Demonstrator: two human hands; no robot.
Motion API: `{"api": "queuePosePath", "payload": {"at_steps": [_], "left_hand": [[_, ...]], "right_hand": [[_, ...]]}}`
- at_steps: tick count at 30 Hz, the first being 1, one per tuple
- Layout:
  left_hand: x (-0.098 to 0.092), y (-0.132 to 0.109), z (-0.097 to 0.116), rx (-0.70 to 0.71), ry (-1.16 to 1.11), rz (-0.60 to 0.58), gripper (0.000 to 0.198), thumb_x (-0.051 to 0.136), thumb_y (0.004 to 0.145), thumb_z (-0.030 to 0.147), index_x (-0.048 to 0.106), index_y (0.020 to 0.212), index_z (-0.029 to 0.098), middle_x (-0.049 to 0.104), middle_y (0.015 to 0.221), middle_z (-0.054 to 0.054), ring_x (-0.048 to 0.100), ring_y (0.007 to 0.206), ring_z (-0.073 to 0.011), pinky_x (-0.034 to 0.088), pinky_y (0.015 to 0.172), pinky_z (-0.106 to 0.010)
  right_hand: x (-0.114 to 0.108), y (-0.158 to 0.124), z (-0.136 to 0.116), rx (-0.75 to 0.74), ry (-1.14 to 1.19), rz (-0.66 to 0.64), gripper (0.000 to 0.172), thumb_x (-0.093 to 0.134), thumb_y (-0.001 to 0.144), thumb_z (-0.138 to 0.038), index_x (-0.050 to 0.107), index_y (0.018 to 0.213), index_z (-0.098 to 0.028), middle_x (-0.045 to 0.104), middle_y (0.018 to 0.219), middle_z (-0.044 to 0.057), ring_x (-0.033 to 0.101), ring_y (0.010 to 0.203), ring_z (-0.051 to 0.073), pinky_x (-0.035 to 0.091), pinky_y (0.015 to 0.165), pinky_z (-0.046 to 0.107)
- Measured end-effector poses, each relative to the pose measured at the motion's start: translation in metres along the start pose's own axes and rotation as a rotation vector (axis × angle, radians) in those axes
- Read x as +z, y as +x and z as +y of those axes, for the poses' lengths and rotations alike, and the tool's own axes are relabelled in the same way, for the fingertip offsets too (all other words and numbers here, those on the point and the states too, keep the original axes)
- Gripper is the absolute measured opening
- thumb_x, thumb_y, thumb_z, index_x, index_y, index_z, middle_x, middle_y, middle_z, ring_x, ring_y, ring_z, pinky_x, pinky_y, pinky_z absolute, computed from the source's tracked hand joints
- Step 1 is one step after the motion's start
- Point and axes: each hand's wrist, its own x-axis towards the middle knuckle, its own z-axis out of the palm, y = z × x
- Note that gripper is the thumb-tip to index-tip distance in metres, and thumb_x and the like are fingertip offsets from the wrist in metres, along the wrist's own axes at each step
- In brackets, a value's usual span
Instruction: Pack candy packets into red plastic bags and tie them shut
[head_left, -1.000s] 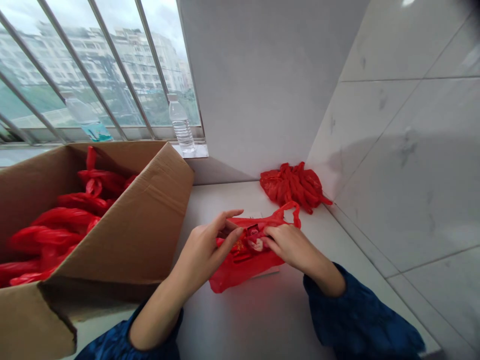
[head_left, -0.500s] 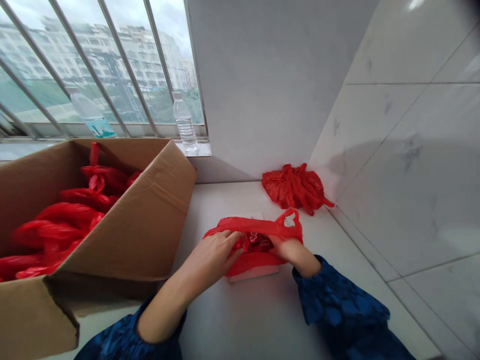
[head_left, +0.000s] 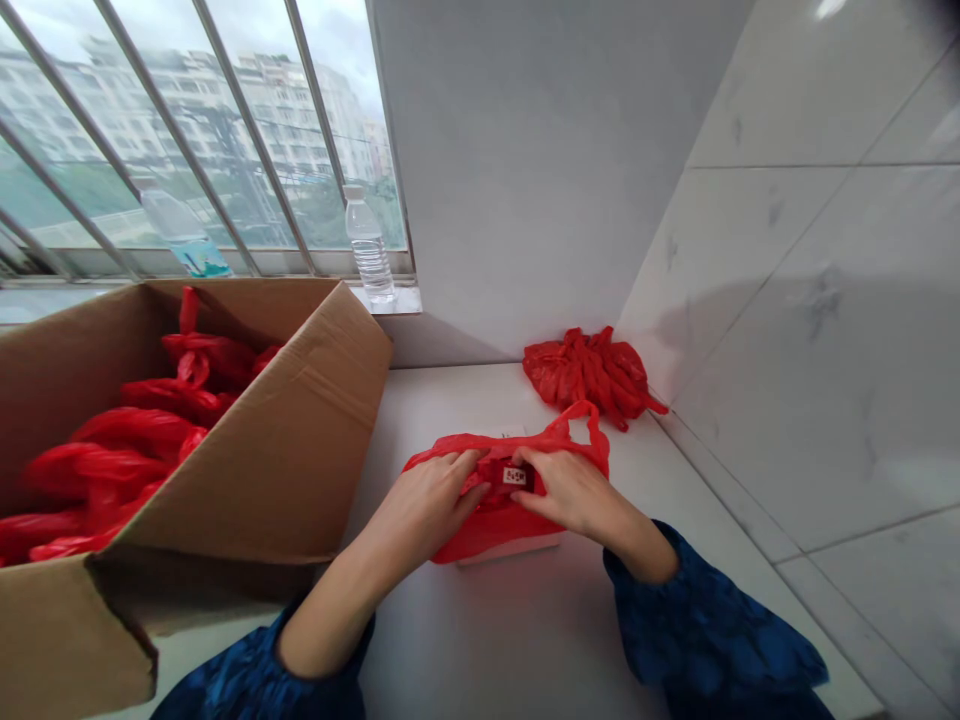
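Observation:
A red plastic bag lies with its mouth gaping on a flat pale slab, which it mostly covers. Inside the opening, dark red wrapped items show, one with a small white label carrying dark print. My left hand is closed on the bag's left rim, thumb and fingers curved into the mouth. From the other side, my right hand grips around the right part of the opening, its thumb and fingertips close to the labelled item. Some fingertips are hidden in the red plastic.
An open cardboard box holding several knotted red bags stands at the left. A crumpled heap of red bags rests against the wall behind. On the sill stands a clear bottle; another bottle leans by the window bars.
My right hand has drawn out of the bag and turned over its mouth. A white label now shows inside. The bag's right handle stands higher, and its front edge hangs lower.

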Motion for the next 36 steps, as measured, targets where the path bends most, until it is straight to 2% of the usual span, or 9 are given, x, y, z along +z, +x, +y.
{"api": "queuePosePath", "payload": {"at_steps": [4, 8, 11, 14, 17, 22, 25, 31, 36], "left_hand": [[0.004, 0.004, -0.002, 0.075, -0.1, 0.097, 0.037, 0.048, 0.099, 0.024, 0.054, 0.135, 0.016, 0.069, 0.128, -0.011, 0.067, 0.115, -0.0265, 0.054, 0.095, -0.04], [0.001, 0.006, -0.002, 0.11, -0.16, 0.126, 0.034, 0.046, 0.1, 0.022, 0.057, 0.132, 0.02, 0.069, 0.129, -0.008, 0.066, 0.116, -0.0235, 0.053, 0.096, -0.037], [-0.002, 0.005, -0.002, 0.122, -0.185, 0.141, 0.032, 0.047, 0.1, 0.023, 0.057, 0.131, 0.022, 0.07, 0.127, -0.006, 0.067, 0.113, -0.0221, 0.052, 0.094, -0.035], [-0.005, 0.003, -0.002, 0.137, -0.211, 0.162, 0.032, 0.048, 0.1, 0.021, 0.056, 0.131, 0.022, 0.07, 0.123, -0.005, 0.067, 0.109, -0.0205, 0.051, 0.093, -0.033], [-0.009, 0.0, 0.0, 0.126, -0.239, 0.155, 0.032, 0.05, 0.1, 0.023, 0.056, 0.132, 0.023, 0.073, 0.114, -0.004, 0.068, 0.104, -0.0199, 0.051, 0.089, -0.031], [-0.018, -0.001, 0.008, 0.056, -0.389, 0.082, 0.036, 0.049, 0.101, 0.041, 0.057, 0.132, 0.025, 0.073, 0.114, -0.003, 0.07, 0.1, -0.0195, 0.053, 0.083, -0.028], [-0.018, 0.0, 0.01, 0.061, -0.455, 0.082, 0.032, 0.052, 0.099, 0.037, 0.061, 0.127, 0.024, 0.072, 0.118, -0.004, 0.069, 0.102, -0.0193, 0.054, 0.085, -0.028], [-0.012, 0.001, 0.004, 0.028, -0.571, 0.165, 0.037, 0.065, 0.09, 0.025, 0.06, 0.127, 0.025, 0.071, 0.121, -0.005, 0.069, 0.103, -0.0193, 0.056, 0.085, -0.029], [-0.011, 0.0, 0.002, 0.023, -0.652, 0.147, 0.035, 0.065, 0.091, 0.028, 0.062, 0.125, 0.024, 0.074, 0.11, -0.005, 0.071, 0.094, -0.0186, 0.058, 0.082, -0.029]], "right_hand": [[-0.009, -0.004, -0.016, -0.061, 0.003, 0.057, 0.025, 0.07, 0.086, -0.029, 0.061, 0.107, -0.019, 0.071, 0.103, 0.007, 0.067, 0.095, 0.026, 0.047, 0.074, 0.031], [-0.014, -0.006, -0.02, -0.083, 0.088, 0.09, 0.022, 0.071, 0.086, -0.024, 0.06, 0.105, -0.019, 0.068, 0.103, 0.006, 0.065, 0.091, 0.022, 0.046, 0.075, 0.031], [-0.021, -0.008, -0.021, -0.115, 0.238, 0.08, 0.021, 0.072, 0.089, -0.032, 0.063, 0.104, -0.02, 0.067, 0.102, 0.004, 0.063, 0.091, 0.02, 0.047, 0.077, 0.03], [-0.027, -0.009, -0.02, -0.167, 0.35, 0.064, 0.017, 0.062, 0.097, -0.038, 0.064, 0.097, -0.021, 0.067, 0.094, 0.001, 0.063, 0.087, 0.017, 0.046, 0.074, 0.028], [-0.03, -0.01, -0.019, -0.208, 0.382, 0.106, 0.014, 0.061, 0.099, -0.034, 0.063, 0.093, -0.021, 0.065, 0.091, 0.0, 0.062, 0.084, 0.015, 0.046, 0.073, 0.026], [-0.029, -0.01, -0.019, -0.29, 0.313, 0.209, 0.001, 0.063, 0.096, -0.021, 0.064, 0.097, -0.022, 0.063, 0.099, 0.001, 0.062, 0.091, 0.016, 0.049, 0.08, 0.028], [-0.027, -0.01, -0.019, -0.3, 0.288, 0.248, 0.01, 0.064, 0.094, -0.016, 0.063, 0.101, -0.023, 0.065, 0.107, 0.002, 0.063, 0.099, 0.019, 0.049, 0.087, 0.032], [-0.031, -0.013, -0.018, -0.19, 0.543, 0.127, 0.046, 0.075, 0.087, -0.025, 0.053, 0.127, -0.026, 0.067, 0.119, 0.004, 0.067, 0.102, 0.02, 0.054, 0.089, 0.035], [-0.03, -0.013, -0.015, -0.146, 0.763, 0.028, 0.029, 0.061, 0.096, -0.028, 0.056, 0.125, -0.023, 0.073, 0.104, 0.003, 0.07, 0.093, 0.018, 0.056, 0.085, 0.034]]}}
